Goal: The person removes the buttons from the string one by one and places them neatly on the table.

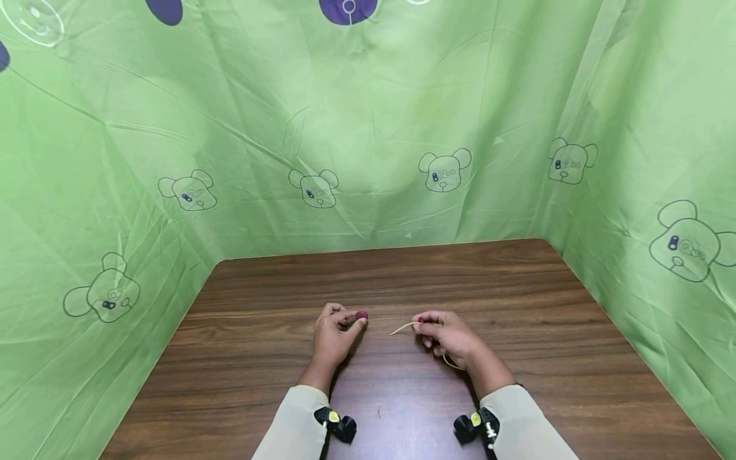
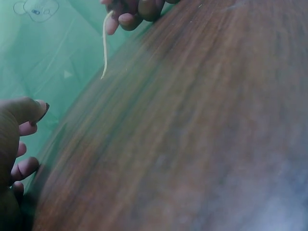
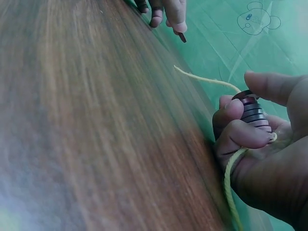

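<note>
At the middle of the table, my left hand [image 1: 332, 340] pinches a small flat dark red disc [image 1: 361, 315] between thumb and forefinger. In the right wrist view this disc [image 3: 182, 37] shows edge-on. To its right, my right hand [image 1: 453, 337] grips a stack of similar dark discs [image 3: 254, 114] threaded on a cream string [image 3: 207, 78]. One end of the string [image 1: 402, 328] sticks out past the fingertips toward the left hand, apart from the disc there. Below the stack, a knot [image 3: 274, 137] shows by the fingers, and the string's tail hangs under the palm.
The brown wood-grain table [image 1: 379, 275] reaches back to a green curtain [image 1: 368, 217] with bear drawings, which also walls both sides. A small black wrist device [image 1: 338, 425] is strapped over the left sleeve, and another [image 1: 476, 427] over the right sleeve.
</note>
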Demonstrator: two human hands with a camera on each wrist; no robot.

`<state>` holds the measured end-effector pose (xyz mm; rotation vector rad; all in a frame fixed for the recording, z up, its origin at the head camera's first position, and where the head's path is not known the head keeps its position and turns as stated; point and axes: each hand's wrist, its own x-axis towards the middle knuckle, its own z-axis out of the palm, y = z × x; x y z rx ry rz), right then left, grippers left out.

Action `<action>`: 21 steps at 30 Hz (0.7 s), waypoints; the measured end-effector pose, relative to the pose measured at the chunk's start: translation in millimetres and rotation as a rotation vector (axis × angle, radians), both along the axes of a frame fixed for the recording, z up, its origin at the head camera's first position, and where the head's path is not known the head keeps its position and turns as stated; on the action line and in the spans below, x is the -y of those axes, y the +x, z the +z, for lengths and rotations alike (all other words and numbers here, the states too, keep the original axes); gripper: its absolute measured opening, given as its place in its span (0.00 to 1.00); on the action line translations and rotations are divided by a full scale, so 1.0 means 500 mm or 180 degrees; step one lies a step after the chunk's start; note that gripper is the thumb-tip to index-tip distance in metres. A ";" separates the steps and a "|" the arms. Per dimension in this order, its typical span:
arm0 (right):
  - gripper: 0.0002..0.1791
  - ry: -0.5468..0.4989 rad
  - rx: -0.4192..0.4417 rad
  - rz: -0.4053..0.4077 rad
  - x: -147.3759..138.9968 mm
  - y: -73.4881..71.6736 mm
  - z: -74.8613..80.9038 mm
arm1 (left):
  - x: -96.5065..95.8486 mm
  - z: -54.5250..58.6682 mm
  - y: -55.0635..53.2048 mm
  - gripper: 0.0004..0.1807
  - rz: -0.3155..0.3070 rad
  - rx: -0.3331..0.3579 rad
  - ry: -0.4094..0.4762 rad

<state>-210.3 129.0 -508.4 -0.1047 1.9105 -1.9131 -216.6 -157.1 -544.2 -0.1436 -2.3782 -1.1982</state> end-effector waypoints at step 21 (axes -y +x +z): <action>0.14 0.0135 -0.0051 -0.0030 0.003 -0.002 -0.006 | -0.002 0.000 -0.010 0.07 0.0184 0.0087 -0.0186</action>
